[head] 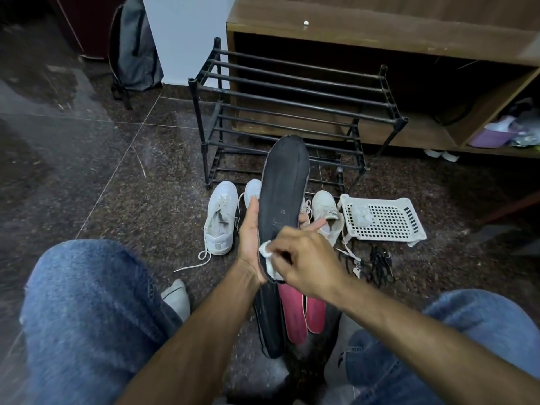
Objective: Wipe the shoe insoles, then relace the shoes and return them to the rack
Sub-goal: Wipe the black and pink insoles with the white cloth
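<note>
My left hand (248, 241) holds a black insole (285, 185) upright, gripping its lower half from behind. My right hand (306, 258) presses a small white cloth (270, 260) against the insole's heel end. On the floor below lie another black insole (270, 323) and two pink insoles (304, 311). A white sneaker (220, 217) stands to the left with its lace trailing. A second white shoe's toe (253, 190) shows behind the held insole. A cream shoe (328, 213) sits to the right. The black metal shoe rack (292, 92) stands behind.
A white perforated plastic basket (382, 219) lies right of the shoes with something crumpled in it. Black laces (380, 266) lie in a tangle in front of it. A wooden cabinet (380, 30) stands behind the rack. A grey backpack (133, 51) leans against the wall. My knees in jeans frame the bottom.
</note>
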Action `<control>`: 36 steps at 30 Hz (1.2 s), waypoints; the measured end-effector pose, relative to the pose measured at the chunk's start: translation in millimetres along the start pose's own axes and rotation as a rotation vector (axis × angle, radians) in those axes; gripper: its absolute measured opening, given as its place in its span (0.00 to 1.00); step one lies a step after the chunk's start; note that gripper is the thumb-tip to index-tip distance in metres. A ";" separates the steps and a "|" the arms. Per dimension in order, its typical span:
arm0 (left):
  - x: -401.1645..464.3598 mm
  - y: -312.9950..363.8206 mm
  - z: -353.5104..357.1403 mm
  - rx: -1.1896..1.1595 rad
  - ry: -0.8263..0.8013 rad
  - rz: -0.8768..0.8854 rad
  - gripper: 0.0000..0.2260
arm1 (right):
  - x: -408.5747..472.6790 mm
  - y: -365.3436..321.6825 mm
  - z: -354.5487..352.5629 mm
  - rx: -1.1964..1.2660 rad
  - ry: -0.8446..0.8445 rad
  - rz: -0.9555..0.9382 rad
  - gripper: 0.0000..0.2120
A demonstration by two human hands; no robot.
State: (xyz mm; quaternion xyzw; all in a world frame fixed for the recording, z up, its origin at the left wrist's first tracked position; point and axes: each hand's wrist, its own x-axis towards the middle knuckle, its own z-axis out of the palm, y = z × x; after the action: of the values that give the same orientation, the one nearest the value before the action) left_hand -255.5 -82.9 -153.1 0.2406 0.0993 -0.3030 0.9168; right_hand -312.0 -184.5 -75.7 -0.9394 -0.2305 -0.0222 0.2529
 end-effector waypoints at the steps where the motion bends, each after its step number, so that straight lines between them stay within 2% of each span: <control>1: -0.5 -1.3 -0.3 -0.016 -0.015 -0.012 0.35 | -0.3 2.0 -1.7 -0.060 -0.026 -0.022 0.10; 3: -4.5 -6.8 6.2 -0.070 -0.068 -0.047 0.29 | 13.0 12.8 -12.7 -0.250 -0.024 -0.009 0.08; 6: -6.2 -11.8 14.6 0.025 -0.069 -0.126 0.30 | 42.4 33.3 -30.7 -0.424 0.085 0.185 0.10; 9: -4.0 -4.2 16.2 0.025 -0.045 -0.064 0.28 | 43.0 35.6 -23.8 -0.295 0.133 0.291 0.11; 13: 2.0 12.0 8.2 0.012 -0.020 0.034 0.33 | -7.1 3.4 8.8 -0.143 -0.017 0.114 0.11; 15: 2.3 11.7 7.1 0.018 -0.006 0.026 0.34 | -12.4 4.5 8.1 -0.171 -0.070 0.082 0.11; 19: -4.3 1.0 18.2 0.025 -0.002 -0.025 0.30 | 27.1 25.6 -13.7 -0.390 0.015 0.226 0.10; 21: -5.5 0.8 23.0 0.012 0.003 -0.022 0.28 | 38.5 28.8 -21.1 -0.400 0.036 0.245 0.10; 24: -4.4 9.3 20.7 0.013 0.015 0.018 0.30 | 23.3 21.7 -13.9 -0.380 -0.067 0.102 0.09; 26: -3.1 14.0 18.1 -0.009 -0.012 0.047 0.33 | 3.9 14.3 -5.4 -0.372 -0.156 -0.025 0.05; 28: -1.3 14.1 14.6 -0.026 -0.014 0.047 0.33 | -3.7 15.5 -3.7 -0.393 -0.185 -0.101 0.01; 31: 2.3 16.3 9.3 0.008 -0.008 0.017 0.35 | -3.2 19.6 -7.1 -0.505 -0.221 -0.203 0.02; 33: 4.8 21.6 5.8 0.001 -0.017 0.005 0.34 | -4.6 24.5 -9.4 -0.359 -0.275 -0.069 0.07; 34: 4.5 24.6 5.5 -0.017 -0.031 0.010 0.34 | -3.4 25.5 -12.7 -0.145 -0.255 0.072 0.07; 36: 1.4 26.6 8.3 -0.017 -0.058 0.009 0.36 | 4.0 30.0 -16.7 0.469 -0.091 0.362 0.04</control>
State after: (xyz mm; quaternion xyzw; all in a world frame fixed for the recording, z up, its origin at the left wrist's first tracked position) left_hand -238.1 -69.1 -136.3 0.2245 0.0743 -0.3046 0.9226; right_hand -293.9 -213.9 -74.5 -0.8811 -0.0691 0.1191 0.4525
